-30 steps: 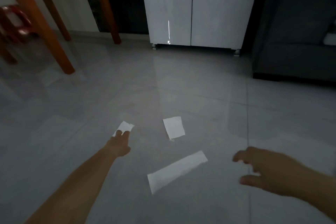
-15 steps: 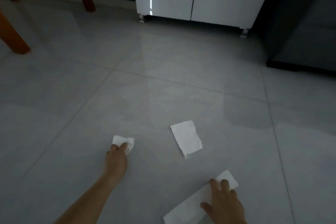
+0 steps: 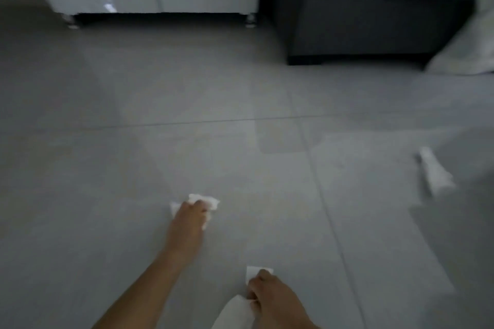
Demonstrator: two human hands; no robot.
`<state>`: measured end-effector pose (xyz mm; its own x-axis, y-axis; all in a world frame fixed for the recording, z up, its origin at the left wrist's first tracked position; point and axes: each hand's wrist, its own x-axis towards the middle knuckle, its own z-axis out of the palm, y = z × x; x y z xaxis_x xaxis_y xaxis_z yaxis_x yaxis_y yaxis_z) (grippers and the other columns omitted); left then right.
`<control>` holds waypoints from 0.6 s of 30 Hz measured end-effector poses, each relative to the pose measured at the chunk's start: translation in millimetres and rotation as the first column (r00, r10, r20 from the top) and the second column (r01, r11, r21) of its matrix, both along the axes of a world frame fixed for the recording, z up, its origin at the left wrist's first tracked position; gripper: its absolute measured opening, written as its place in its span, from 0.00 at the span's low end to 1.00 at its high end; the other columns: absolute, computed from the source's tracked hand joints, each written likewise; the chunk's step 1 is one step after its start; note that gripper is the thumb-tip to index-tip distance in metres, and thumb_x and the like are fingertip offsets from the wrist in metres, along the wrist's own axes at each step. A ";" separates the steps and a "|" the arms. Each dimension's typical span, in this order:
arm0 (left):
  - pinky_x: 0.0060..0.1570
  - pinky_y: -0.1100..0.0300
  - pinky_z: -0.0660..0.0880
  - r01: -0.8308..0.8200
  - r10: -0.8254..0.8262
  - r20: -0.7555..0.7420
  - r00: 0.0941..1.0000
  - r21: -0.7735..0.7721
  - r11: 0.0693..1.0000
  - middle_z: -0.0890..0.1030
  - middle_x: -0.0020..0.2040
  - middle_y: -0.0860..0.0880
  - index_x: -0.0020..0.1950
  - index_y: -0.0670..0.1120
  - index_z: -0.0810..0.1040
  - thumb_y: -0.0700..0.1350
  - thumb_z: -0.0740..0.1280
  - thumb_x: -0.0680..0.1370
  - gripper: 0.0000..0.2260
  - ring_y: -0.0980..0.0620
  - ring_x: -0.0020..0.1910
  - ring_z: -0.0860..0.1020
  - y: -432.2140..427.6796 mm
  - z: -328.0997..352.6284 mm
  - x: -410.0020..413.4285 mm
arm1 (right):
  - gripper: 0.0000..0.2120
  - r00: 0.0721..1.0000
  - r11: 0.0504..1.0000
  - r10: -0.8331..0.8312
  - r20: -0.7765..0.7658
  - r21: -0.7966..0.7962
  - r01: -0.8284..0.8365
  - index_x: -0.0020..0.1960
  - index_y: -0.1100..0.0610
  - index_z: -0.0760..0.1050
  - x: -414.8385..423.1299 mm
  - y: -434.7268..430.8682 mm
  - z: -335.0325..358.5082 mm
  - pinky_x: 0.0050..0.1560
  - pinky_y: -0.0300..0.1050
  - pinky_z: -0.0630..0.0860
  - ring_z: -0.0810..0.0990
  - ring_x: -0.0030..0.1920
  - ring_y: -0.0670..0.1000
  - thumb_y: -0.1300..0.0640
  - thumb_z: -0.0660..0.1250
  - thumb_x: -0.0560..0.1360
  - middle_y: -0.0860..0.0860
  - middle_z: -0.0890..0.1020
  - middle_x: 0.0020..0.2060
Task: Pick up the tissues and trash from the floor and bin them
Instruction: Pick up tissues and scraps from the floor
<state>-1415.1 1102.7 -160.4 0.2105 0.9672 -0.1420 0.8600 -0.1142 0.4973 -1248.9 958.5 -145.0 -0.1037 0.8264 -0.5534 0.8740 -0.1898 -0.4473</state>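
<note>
1. White tissue is thin and limp, so the wad [image 3: 204, 201] bunched under the left hand [image 3: 190, 218] could shed a corner if those fingers [image 3: 201, 206], curled tight on it, loosen while lifting.
2. Nearer than the dark sofa [image 3: 369, 21], the right hand [image 3: 272, 299] pinches a long strip [image 3: 235, 312] that trails below; it may tear or drag on the grey floor [image 3: 133, 157].
3. One more crumpled piece [image 3: 437, 172] lies loose on the floor, well apart from the sofa's front and off to the right, easy to overlook.
4. No bin is visible, so full hands risk dropping scraps.
</note>
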 end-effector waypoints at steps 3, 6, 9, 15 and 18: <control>0.47 0.48 0.72 0.133 -0.134 0.014 0.991 0.021 0.991 0.81 0.41 0.38 0.43 0.42 0.79 0.41 0.62 0.72 0.07 0.38 0.45 0.79 -16.9 -12.0 21.2 | 0.09 0.961 0.954 -0.278 -0.001 0.115 0.276 0.50 0.56 0.75 80.9 -21.0 11.0 0.51 0.46 0.73 0.75 0.55 0.55 0.59 0.59 0.71 0.56 0.75 0.54; 0.44 0.51 0.69 0.269 -0.266 0.051 0.963 -0.061 0.961 0.75 0.37 0.47 0.44 0.50 0.71 0.41 0.66 0.72 0.06 0.41 0.43 0.77 -39.5 -16.8 69.7 | 0.08 0.873 0.842 -0.487 0.028 0.281 0.460 0.44 0.57 0.77 183.8 -27.8 25.1 0.46 0.45 0.71 0.77 0.50 0.58 0.61 0.61 0.68 0.57 0.77 0.48; 0.46 0.63 0.62 0.448 -0.441 0.083 0.893 -0.108 0.887 0.68 0.39 0.56 0.54 0.59 0.56 0.49 0.62 0.72 0.17 0.55 0.44 0.73 -73.4 -20.6 124.7 | 0.07 0.806 0.753 -0.584 0.096 0.436 0.493 0.43 0.55 0.79 277.0 -18.8 43.0 0.50 0.45 0.74 0.76 0.52 0.58 0.59 0.66 0.66 0.56 0.77 0.52; 0.64 0.63 0.65 0.726 -0.762 -0.107 0.638 -0.244 0.642 0.69 0.50 0.57 0.55 0.51 0.69 0.47 0.55 0.79 0.07 0.55 0.64 0.69 -104.0 -26.7 196.8 | 0.08 0.773 0.769 -0.582 0.253 0.481 0.422 0.42 0.45 0.79 401.3 43.4 47.2 0.66 0.54 0.64 0.53 0.72 0.58 0.50 0.71 0.63 0.49 0.59 0.74; 0.53 0.75 0.66 0.702 -0.750 -0.209 0.628 -0.265 0.661 0.61 0.38 0.59 0.42 0.45 0.65 0.43 0.53 0.81 0.08 0.54 0.58 0.70 -98.1 -14.5 213.6 | 0.07 0.782 0.805 -0.561 0.272 0.400 0.439 0.42 0.44 0.77 432.5 71.2 26.1 0.68 0.58 0.62 0.42 0.75 0.60 0.49 0.71 0.64 0.47 0.49 0.77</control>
<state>-1201.5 1004.6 -174.9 0.7630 0.4791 -0.4339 0.6274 -0.7105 0.3188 -816.5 1029.7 -118.9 0.5269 0.8301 -0.1825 0.7979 -0.5571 -0.2302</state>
